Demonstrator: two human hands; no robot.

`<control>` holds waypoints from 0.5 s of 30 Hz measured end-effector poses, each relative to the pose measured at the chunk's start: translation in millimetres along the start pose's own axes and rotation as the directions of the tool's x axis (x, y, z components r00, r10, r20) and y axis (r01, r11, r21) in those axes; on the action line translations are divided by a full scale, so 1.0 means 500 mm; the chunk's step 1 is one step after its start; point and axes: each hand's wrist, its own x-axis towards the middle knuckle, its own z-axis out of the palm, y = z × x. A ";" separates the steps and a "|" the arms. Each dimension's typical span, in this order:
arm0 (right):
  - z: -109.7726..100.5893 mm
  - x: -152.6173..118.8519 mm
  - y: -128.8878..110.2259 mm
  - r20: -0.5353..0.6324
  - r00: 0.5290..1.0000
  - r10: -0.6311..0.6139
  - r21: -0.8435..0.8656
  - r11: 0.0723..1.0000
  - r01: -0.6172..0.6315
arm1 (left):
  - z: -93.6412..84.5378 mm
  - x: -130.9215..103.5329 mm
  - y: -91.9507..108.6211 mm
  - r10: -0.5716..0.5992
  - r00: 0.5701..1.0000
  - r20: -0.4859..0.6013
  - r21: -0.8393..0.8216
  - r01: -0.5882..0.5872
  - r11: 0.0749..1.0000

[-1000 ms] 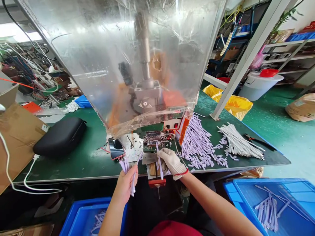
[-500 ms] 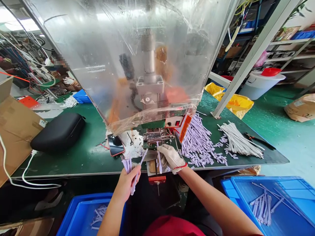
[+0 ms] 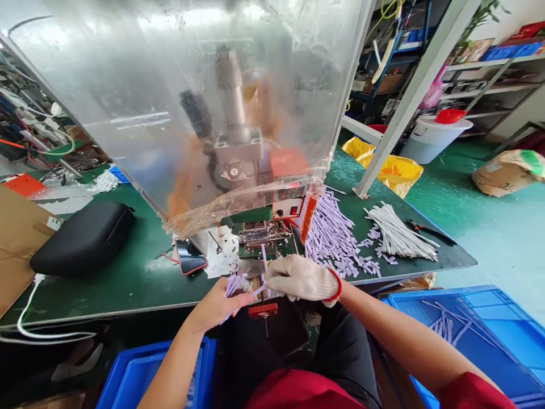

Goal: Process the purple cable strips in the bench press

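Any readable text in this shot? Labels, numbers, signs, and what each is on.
"2": on the brown sack on the floor at right; any other print there is unclear.
Unreadable: triangular sticker on the press head, behind the plastic film; too blurred.
Unreadable: white label on the cardboard box; too small.
No other text is legible.

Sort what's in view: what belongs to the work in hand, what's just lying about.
Likely in use:
- strips in the left hand
- machine
- gloved right hand

Probably just lying about:
- phone
- black case
- carton
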 end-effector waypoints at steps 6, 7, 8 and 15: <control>-0.040 -0.050 0.058 -0.074 0.996 0.040 0.169 0.985 -0.027 | -0.019 -0.004 -0.033 -0.054 0.990 0.134 -0.196 0.080 0.977; -0.068 -0.055 0.082 -0.151 0.987 0.061 0.170 0.985 -0.035 | -0.025 -0.007 -0.039 -0.073 0.991 0.109 -0.262 0.100 0.960; -0.099 -0.058 0.109 -0.252 0.964 0.088 0.143 0.988 -0.053 | -0.029 -0.008 -0.044 -0.095 0.993 0.064 -0.337 0.111 0.935; -0.263 -0.001 0.254 -0.752 0.625 0.207 -0.290 0.749 -0.596 | 0.030 0.042 -0.053 -0.126 0.972 -0.199 -0.566 -0.009 0.824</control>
